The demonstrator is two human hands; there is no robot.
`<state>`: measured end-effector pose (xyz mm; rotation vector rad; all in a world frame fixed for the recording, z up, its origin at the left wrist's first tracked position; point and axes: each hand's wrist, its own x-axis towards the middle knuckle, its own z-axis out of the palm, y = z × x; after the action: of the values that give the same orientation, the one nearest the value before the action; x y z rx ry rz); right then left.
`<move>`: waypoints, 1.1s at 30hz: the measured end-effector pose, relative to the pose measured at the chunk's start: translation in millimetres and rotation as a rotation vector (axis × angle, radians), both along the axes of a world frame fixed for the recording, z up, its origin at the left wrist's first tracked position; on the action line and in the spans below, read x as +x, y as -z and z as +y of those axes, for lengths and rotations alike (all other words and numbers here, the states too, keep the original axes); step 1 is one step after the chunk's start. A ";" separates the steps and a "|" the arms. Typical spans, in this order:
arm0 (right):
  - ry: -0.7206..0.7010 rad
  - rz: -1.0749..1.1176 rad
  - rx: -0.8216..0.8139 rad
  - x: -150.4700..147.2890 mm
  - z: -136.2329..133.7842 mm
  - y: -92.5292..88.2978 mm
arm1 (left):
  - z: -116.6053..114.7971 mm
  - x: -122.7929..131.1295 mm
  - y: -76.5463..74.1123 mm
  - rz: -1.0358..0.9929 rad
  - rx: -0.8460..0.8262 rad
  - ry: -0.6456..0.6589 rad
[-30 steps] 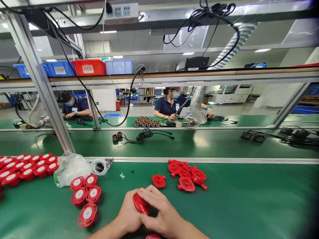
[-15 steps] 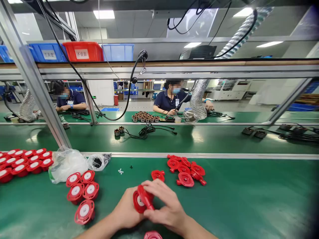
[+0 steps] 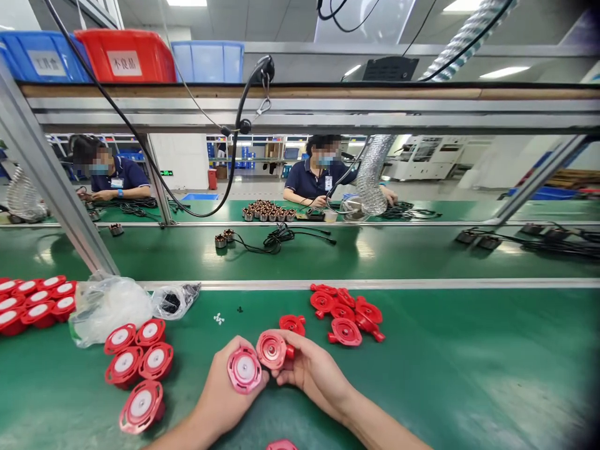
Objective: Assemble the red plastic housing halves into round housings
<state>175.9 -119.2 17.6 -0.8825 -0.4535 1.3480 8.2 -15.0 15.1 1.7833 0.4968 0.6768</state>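
Your left hand (image 3: 224,395) wraps the base (image 3: 244,369), your right hand (image 3: 313,374) pinches the cover (image 3: 271,349) at its 2 o'clock, both toward 6 o'clock in view. Probably light, stiff, slickish plastic; I'd grip edges.

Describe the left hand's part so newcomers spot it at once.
Look to the lower middle, over the near green table. There, the left hand holds a round red part. It's the only held part showing a white disc; the red piece in the right hand shows none.
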 end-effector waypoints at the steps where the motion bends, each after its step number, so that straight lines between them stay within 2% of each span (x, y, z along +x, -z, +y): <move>1: -0.005 -0.021 0.006 -0.2 -0.5 -0.6 | -0.1 0.0 0.1 -0.006 -0.016 0.010; 12: 0.009 -0.429 -0.071 -5.3 -4.9 -1.9 | -1.8 1.9 -1.5 0.021 0.012 0.014; 16: 0.061 -0.762 0.026 -4.5 -16.6 -13.1 | -0.9 0.2 0.2 0.034 0.057 0.007; 18: -0.011 -0.858 0.108 -5.1 -22.0 -16.0 | -0.1 -0.1 1.6 0.038 0.076 -0.016; 21: -0.208 -0.887 0.166 -6.8 -24.3 -15.4 | 0.5 1.5 2.9 0.049 0.068 -0.043; 24: -0.297 -0.862 0.173 -4.8 -22.1 -15.1 | 0.3 4.8 2.7 0.043 0.035 -0.028; 26: -0.283 -0.692 0.201 -0.1 -21.2 -16.3 | 0.3 6.9 1.7 0.052 0.025 -0.052; 28: -0.182 -0.540 0.188 5.8 -20.7 -17.1 | 0.1 8.6 0.2 0.070 0.028 -0.077; 30: -0.079 -0.530 0.127 10.3 -19.5 -15.7 | -0.7 9.9 -1.4 0.082 0.038 -0.078; 33: -0.095 -0.553 0.053 10.9 -15.2 -9.8 | -2.9 11.0 -2.6 0.101 0.058 -0.069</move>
<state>186.7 -134.4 27.4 -1.2028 -0.9625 1.1589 19.1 -17.9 17.7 1.8680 0.6144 0.6570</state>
